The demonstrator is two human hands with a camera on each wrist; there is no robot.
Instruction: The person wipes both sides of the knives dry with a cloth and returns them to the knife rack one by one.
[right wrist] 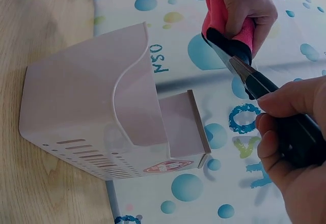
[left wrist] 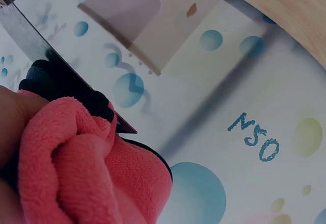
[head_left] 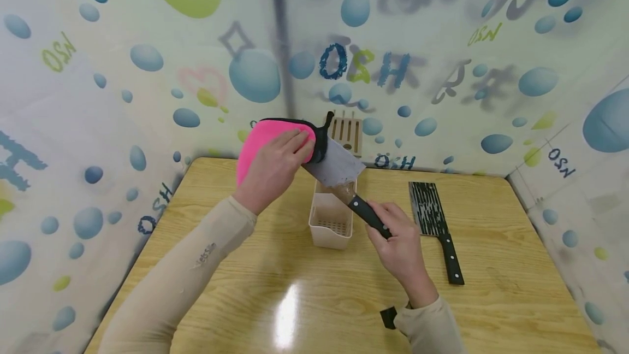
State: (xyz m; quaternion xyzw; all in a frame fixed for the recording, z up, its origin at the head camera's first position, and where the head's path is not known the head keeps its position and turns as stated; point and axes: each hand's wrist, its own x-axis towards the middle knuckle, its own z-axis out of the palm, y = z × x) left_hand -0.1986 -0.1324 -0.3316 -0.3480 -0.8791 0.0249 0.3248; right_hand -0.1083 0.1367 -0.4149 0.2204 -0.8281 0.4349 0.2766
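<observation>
My right hand (head_left: 399, 247) grips the black riveted handle of a cleaver (head_left: 341, 165) above the table. A pink cloth (head_left: 253, 143) with a black edge is in my left hand (head_left: 275, 165), folded over the blade near its far end. In the left wrist view the fluffy cloth (left wrist: 91, 168) bunches against the blade, whose corner pokes out past it. Only part of the left hand shows there. Below and behind the cleaver stands a beige knife holder (head_left: 330, 236), seen from its side in the right wrist view.
Right of the holder, a second cleaver (head_left: 429, 212) with a black-patterned blade lies flat on the wooden table (head_left: 236, 288). A slotted beige top (head_left: 347, 133) rises at the holder's back. Patterned cloth walls (head_left: 422, 113) enclose the table. Beside my right cuff is a small black piece (head_left: 388, 317).
</observation>
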